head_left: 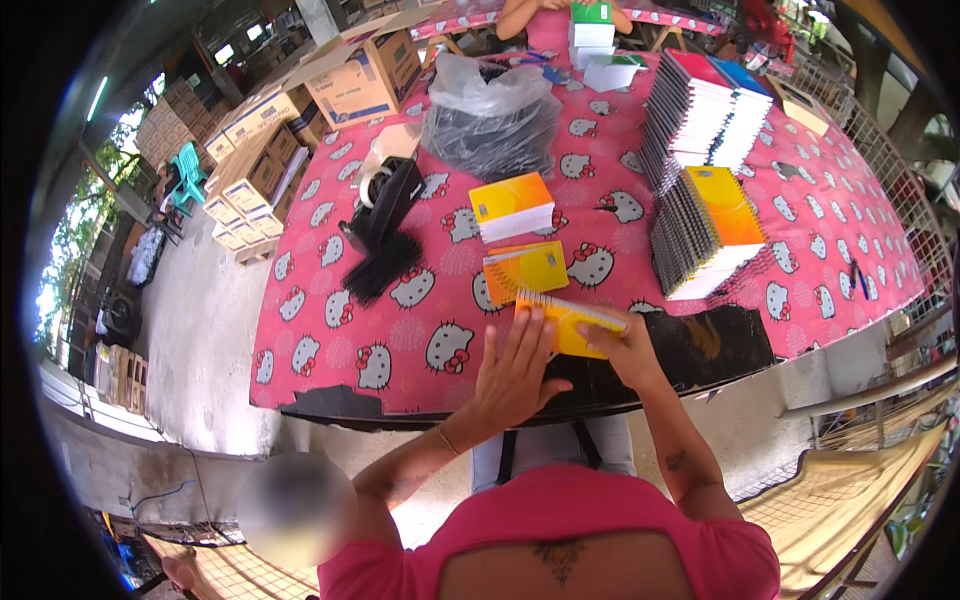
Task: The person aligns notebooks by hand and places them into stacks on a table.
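Note:
A yellow-orange spiral notebook (572,330) is at the near edge of the table, its coiled edge facing away from me. My right hand (628,350) grips its right end between thumb and fingers. Against its left end lie the fingers of my left hand (515,368), stretched out flat with the thumb apart. Just beyond is another yellow-orange notebook (538,270) lying flat. Behind that sits a short stack of yellow-orange pads (512,208) with white page edges. A bundle of black binding coils (383,268) lies to the left, beside a black tape dispenser (388,205).
Stacks of bound notebooks (705,235) stand at the right, with taller ones (700,115) behind. A plastic bag (490,125) holds dark contents. Cardboard boxes (365,78) stand at the far left. Across the table, a person's hands (550,8) are near green-covered pads (592,35).

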The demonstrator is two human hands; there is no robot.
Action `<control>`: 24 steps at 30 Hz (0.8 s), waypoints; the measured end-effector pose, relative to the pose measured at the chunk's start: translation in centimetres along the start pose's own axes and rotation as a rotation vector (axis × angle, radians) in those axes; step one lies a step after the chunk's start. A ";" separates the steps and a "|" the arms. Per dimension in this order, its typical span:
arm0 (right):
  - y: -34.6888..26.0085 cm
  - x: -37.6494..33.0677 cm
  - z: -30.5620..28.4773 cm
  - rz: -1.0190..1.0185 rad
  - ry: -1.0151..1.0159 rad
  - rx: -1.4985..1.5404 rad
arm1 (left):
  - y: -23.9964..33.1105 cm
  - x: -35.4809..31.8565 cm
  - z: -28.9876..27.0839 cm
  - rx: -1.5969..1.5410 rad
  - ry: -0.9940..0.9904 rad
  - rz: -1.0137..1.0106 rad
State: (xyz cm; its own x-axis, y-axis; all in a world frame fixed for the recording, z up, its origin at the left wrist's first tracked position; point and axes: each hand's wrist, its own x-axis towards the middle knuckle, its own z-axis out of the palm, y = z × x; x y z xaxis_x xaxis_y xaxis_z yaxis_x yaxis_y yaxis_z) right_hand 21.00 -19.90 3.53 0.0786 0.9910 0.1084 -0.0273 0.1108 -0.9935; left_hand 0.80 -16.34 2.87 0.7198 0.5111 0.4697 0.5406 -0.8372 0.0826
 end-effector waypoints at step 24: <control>7.3 2.5 -2.3 -0.029 -0.169 -0.077 | -3.6 5.5 1.1 -0.019 -0.221 0.046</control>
State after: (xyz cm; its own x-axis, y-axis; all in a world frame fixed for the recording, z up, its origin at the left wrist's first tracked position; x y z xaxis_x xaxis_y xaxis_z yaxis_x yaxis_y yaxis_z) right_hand 23.26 -16.83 -3.57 -0.0904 0.9867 0.1349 0.0494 0.1398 -0.9890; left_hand 3.23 -10.29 4.18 0.8223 0.5009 0.2699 0.4983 -0.8630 0.0836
